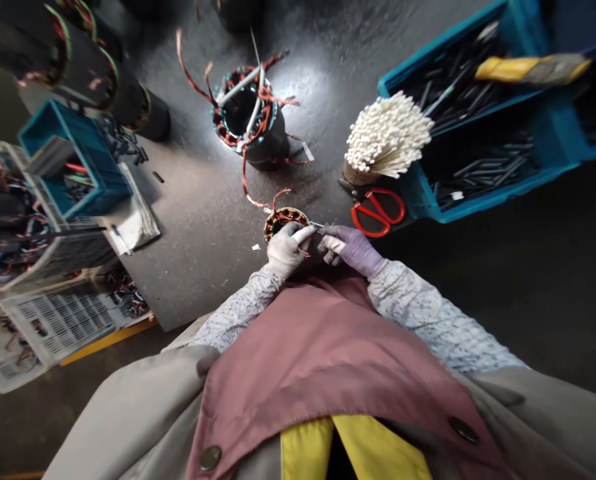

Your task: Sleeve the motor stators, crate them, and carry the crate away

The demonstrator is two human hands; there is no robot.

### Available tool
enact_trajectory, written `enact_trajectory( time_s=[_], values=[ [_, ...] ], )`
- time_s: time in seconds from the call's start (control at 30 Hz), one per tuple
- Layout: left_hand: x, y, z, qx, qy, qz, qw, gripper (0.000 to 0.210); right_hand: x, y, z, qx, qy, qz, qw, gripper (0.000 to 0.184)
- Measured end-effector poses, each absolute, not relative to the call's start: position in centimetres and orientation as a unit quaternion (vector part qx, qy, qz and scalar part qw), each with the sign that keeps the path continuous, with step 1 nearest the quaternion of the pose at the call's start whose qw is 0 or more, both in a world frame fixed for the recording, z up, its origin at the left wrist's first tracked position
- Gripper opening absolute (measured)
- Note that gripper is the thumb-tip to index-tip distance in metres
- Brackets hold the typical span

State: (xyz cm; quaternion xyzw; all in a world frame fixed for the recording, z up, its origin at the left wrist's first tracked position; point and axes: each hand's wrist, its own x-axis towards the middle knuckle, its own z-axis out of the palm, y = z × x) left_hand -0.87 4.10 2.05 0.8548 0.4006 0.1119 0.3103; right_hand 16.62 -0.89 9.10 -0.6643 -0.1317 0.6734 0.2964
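Note:
A small motor stator (287, 215) with copper windings and a pale rim stands on the bench close to my body. My left hand (287, 250), in a white glove, is closed over its near edge, with thumb and finger together at the rim. Short copper lead ends (303, 253) show below those fingers. Beside it, my right hand (348, 248), in a purple-and-white glove, is closed with its fingertips at a thin pale rod (317, 225) that reaches to the stator's rim. The fingers hide most of this rod and the stator's near side.
Farther back stands a larger stator (273, 137) with loose copper leads. To the right are a bundle of white sticks (385, 137), red-handled scissors (378, 212) and blue bins (508, 190) of dark tubes. On the left are a blue box (103, 180) and a white basket (63, 320).

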Motion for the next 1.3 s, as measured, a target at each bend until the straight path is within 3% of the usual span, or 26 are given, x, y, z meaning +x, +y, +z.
enact_trajectory(
  time_s=[0.23,0.37,0.43,0.6,0.67,0.73,0.8,0.93,1.03,1.17,1.3],
  values=[
    [-0.8,4.2,2.0,0.856,0.399,0.119,0.305,0.034,16.8,-2.3,8.7,-0.691,-0.154,0.633,0.312,0.02],
    [-0.8,4.2,1.8,0.859,0.393,0.129,0.303,0.034,16.8,-2.3,7.4,-0.72,-0.283,0.573,0.269,0.022],
    [-0.8,4.2,1.8,0.862,0.387,0.132,0.301,0.034,16.9,-2.1,7.3,-0.733,-0.413,0.502,0.202,0.025],
    [-0.8,4.1,1.9,0.866,0.388,0.119,0.291,0.032,16.3,-0.4,9.1,-0.71,-0.614,0.336,-0.081,0.038],
    [-0.7,4.1,1.9,0.866,0.388,0.117,0.292,0.032,16.1,0.4,9.5,-0.693,-0.634,0.319,-0.123,0.04],
    [-0.7,4.1,1.9,0.866,0.387,0.108,0.296,0.032,16.0,1.0,9.3,-0.708,-0.607,0.353,-0.077,0.033],
    [-0.6,4.1,2.0,0.863,0.398,0.09,0.297,0.032,15.7,1.2,8.6,-0.74,-0.51,0.438,0.023,0.029],
    [-0.1,4.1,2.3,0.858,0.413,0.051,0.303,0.033,14.9,-0.4,7.6,-0.758,-0.272,0.554,0.212,0.035],
    [0.2,4.1,2.6,0.858,0.41,0.035,0.309,0.032,15.8,-2.8,7.4,-0.736,-0.159,0.586,0.301,0.041],
    [0.0,4.3,2.6,0.854,0.418,0.052,0.306,0.031,18.4,-3.4,5.8,-0.794,-0.181,0.499,0.297,0.041],
    [-0.6,4.7,3.5,0.845,0.426,0.074,0.315,0.033,18.5,0.2,4.0,-0.817,-0.358,0.379,0.246,0.04]
  ],
)
